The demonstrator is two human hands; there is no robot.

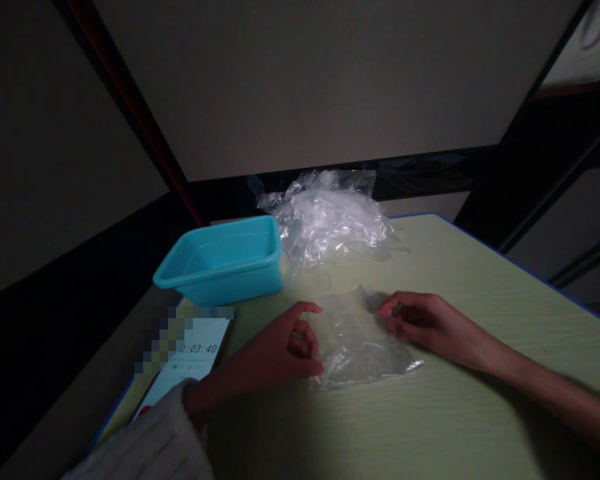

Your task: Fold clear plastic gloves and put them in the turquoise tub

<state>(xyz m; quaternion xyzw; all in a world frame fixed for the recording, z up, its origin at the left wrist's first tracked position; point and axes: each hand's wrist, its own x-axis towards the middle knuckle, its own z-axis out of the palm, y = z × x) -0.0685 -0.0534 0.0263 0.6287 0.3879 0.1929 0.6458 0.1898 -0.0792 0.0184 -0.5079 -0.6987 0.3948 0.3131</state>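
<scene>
A clear plastic bag (363, 343) lies flat on the table between my two hands. At its left side is my left hand (293, 347), with thumb and fingers curved apart and the thumb tip by the bag's lower left corner; no grip on it shows. My right hand (417, 320) pinches the bag's upper right edge between thumb and fingers. Behind the bag rises a heap of crumpled clear plastic bags (330, 217).
A blue plastic basket (230, 270) stands at the back left of the table (480, 320). In front of it lies a device with a lit screen showing a timer (195, 353), partly pixelated. A panelled wall (305, 87) rises behind the table.
</scene>
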